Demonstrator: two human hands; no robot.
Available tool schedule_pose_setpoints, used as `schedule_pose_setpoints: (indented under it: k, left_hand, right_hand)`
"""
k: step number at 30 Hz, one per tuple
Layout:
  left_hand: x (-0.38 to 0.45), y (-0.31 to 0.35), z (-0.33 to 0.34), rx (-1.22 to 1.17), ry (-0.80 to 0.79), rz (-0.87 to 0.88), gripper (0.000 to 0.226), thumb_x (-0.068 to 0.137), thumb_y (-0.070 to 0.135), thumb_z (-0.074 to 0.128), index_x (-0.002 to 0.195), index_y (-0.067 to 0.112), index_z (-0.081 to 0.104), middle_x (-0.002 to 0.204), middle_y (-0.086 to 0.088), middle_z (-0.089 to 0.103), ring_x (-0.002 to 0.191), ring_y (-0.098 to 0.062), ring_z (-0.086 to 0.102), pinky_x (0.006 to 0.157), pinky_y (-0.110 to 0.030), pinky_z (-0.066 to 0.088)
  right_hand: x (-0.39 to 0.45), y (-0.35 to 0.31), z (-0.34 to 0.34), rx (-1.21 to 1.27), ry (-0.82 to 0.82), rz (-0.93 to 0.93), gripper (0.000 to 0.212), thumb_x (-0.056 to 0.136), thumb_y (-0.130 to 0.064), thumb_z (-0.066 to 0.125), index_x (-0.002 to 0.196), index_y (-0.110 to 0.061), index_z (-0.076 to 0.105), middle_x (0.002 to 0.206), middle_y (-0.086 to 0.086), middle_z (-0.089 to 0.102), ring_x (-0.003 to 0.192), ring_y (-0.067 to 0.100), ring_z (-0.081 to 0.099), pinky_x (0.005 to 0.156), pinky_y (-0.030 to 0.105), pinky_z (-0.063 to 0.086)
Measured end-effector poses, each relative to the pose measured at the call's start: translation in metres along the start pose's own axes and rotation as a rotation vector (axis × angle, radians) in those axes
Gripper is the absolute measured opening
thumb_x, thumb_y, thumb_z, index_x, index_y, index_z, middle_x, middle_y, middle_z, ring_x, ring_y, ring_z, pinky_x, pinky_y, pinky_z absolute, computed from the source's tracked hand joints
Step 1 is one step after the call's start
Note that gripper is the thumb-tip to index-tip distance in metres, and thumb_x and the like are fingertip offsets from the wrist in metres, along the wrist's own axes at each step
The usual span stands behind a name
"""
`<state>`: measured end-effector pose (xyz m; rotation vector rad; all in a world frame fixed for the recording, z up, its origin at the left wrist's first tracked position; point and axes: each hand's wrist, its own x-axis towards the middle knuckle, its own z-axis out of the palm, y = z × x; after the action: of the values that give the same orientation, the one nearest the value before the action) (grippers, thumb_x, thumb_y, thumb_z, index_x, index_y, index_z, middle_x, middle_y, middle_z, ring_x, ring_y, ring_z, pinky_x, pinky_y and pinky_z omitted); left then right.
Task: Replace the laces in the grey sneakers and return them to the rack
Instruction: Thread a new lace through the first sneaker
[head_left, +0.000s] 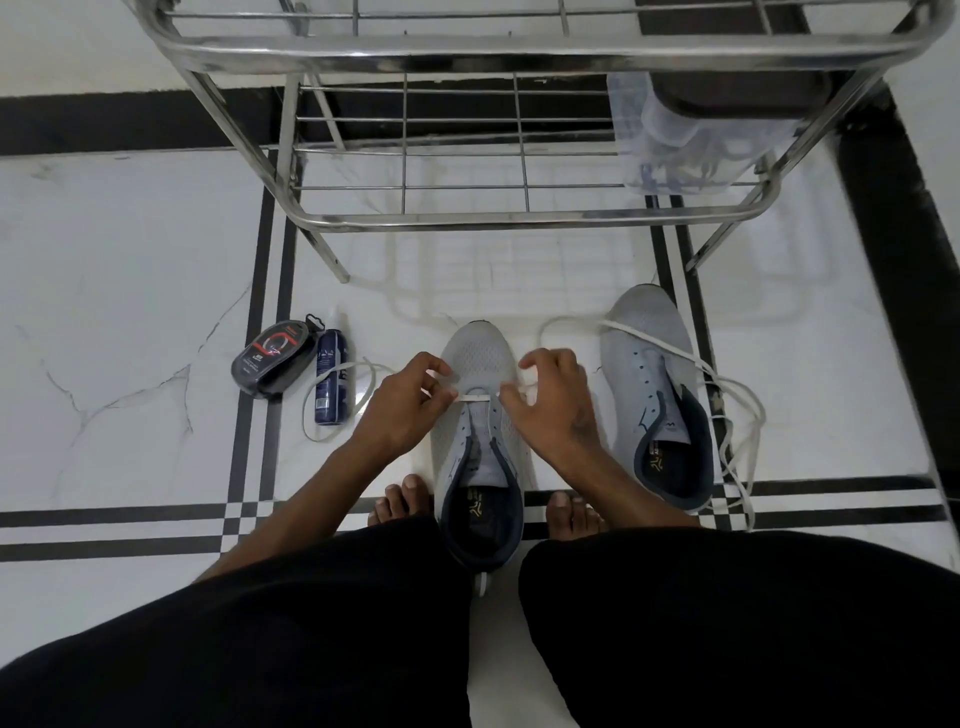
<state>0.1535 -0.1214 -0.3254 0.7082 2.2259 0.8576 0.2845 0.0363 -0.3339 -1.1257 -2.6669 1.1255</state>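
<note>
The rack (519, 49) is polished metal tubing with thin wire shelves, bright and mirror-like. Beneath the rack, the floor (130, 270) is glossy white marble-look tile with grey veins and black inlaid bands, shiny enough to reflect the wire grid. The near grey sneaker (480, 415) in front of the rack has a matt knitted mesh upper and a dark, soft cloth lining; the second grey sneaker (657, 395) beside it looks the same. The flat white lace (737, 415) is woven cloth. Left of the sneakers, a dark blue can (331, 376) looks smooth and a black polish case (274, 358) looks like glossy plastic.
</note>
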Motion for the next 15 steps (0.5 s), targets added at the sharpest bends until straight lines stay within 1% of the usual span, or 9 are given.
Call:
schedule_pose_setpoints:
  k: [1, 2, 4, 5, 7, 8, 10, 13, 15]
  left_hand:
    - [-0.001, 0.005, -0.006, 0.012, 0.008, 0.028, 0.024, 0.094, 0.03, 0.064, 0.116, 0.024, 0.055, 0.088, 0.006, 0.065, 0.076, -0.01, 0.063, 0.066, -0.026, 0.046]
    - [-0.001, 0.012, -0.011, 0.012, 0.014, 0.056, 0.026, 0.093, 0.029, 0.066, 0.116, 0.024, 0.055, 0.088, 0.007, 0.065, 0.075, -0.009, 0.064, 0.065, -0.025, 0.047]
    - [-0.001, 0.03, -0.024, -0.009, 0.02, 0.095, 0.025, 0.092, 0.029, 0.067, 0.115, 0.024, 0.056, 0.089, 0.008, 0.065, 0.07, -0.009, 0.064, 0.063, -0.024, 0.047]
    - [0.0, 0.038, -0.031, -0.023, 0.021, 0.105, 0.025, 0.092, 0.029, 0.068, 0.113, 0.024, 0.057, 0.09, 0.007, 0.065, 0.068, -0.01, 0.064, 0.062, -0.023, 0.047]
    - [0.0, 0.046, -0.048, -0.049, 0.012, 0.11, 0.024, 0.091, 0.026, 0.069, 0.113, 0.024, 0.059, 0.093, 0.005, 0.066, 0.069, -0.015, 0.066, 0.063, -0.023, 0.048]
    - [-0.002, 0.046, -0.059, -0.073, 0.007, 0.101, 0.024, 0.09, 0.024, 0.07, 0.112, 0.024, 0.06, 0.095, 0.003, 0.067, 0.07, -0.017, 0.066, 0.067, -0.025, 0.05]
    - [-0.008, 0.042, -0.076, -0.143, -0.002, 0.08, 0.023, 0.089, 0.021, 0.072, 0.11, 0.023, 0.063, 0.099, 0.001, 0.068, 0.071, -0.02, 0.067, 0.073, -0.033, 0.054]
    - [-0.022, 0.044, -0.086, -0.216, 0.011, 0.091, 0.019, 0.089, 0.014, 0.071, 0.107, 0.017, 0.066, 0.101, -0.002, 0.068, 0.076, -0.024, 0.071, 0.077, -0.036, 0.057]
    - [-0.028, 0.055, -0.081, -0.214, 0.032, 0.14, 0.015, 0.09, 0.009, 0.07, 0.105, 0.012, 0.065, 0.103, -0.002, 0.069, 0.078, -0.02, 0.073, 0.077, -0.038, 0.058]
  right_hand:
    - [0.002, -0.006, -0.003, -0.06, 0.021, -0.144, 0.038, 0.087, -0.035, 0.065, 0.121, -0.02, 0.059, 0.128, 0.0, 0.051, 0.123, 0.018, 0.044, 0.099, 0.033, 0.038]
    - [0.006, -0.013, -0.005, -0.064, -0.031, -0.251, 0.047, 0.086, -0.033, 0.067, 0.13, -0.021, 0.056, 0.137, -0.001, 0.05, 0.136, 0.02, 0.034, 0.108, 0.035, 0.031]
    - [0.012, -0.031, -0.009, 0.021, -0.275, -0.328, 0.053, 0.088, -0.031, 0.069, 0.138, -0.025, 0.052, 0.143, -0.006, 0.05, 0.146, 0.018, 0.023, 0.115, 0.034, 0.023]
    - [0.016, -0.038, -0.01, 0.069, -0.369, -0.313, 0.046, 0.089, -0.031, 0.069, 0.133, -0.027, 0.057, 0.137, -0.008, 0.055, 0.143, 0.016, 0.031, 0.115, 0.034, 0.028]
    - [0.021, -0.045, -0.021, 0.144, -0.443, -0.24, 0.017, 0.089, -0.029, 0.071, 0.106, -0.026, 0.071, 0.114, -0.01, 0.066, 0.117, 0.011, 0.055, 0.101, 0.035, 0.045]
    - [0.022, -0.046, -0.027, 0.172, -0.465, -0.2, 0.007, 0.088, -0.028, 0.072, 0.094, -0.025, 0.072, 0.106, -0.01, 0.068, 0.105, 0.01, 0.06, 0.093, 0.035, 0.049]
    - [0.023, -0.039, -0.035, 0.165, -0.471, -0.197, 0.006, 0.087, -0.027, 0.074, 0.091, -0.024, 0.072, 0.104, -0.009, 0.068, 0.103, 0.011, 0.061, 0.092, 0.036, 0.05]
    - [0.019, -0.042, -0.038, -0.056, -0.41, -0.304, 0.046, 0.084, -0.035, 0.072, 0.129, -0.031, 0.06, 0.137, -0.009, 0.054, 0.132, 0.012, 0.039, 0.11, 0.038, 0.034]
    - [0.016, -0.06, -0.033, -0.346, -0.307, -0.387, 0.061, 0.081, -0.047, 0.067, 0.139, -0.038, 0.05, 0.148, -0.007, 0.045, 0.132, 0.02, 0.034, 0.104, 0.04, 0.029]
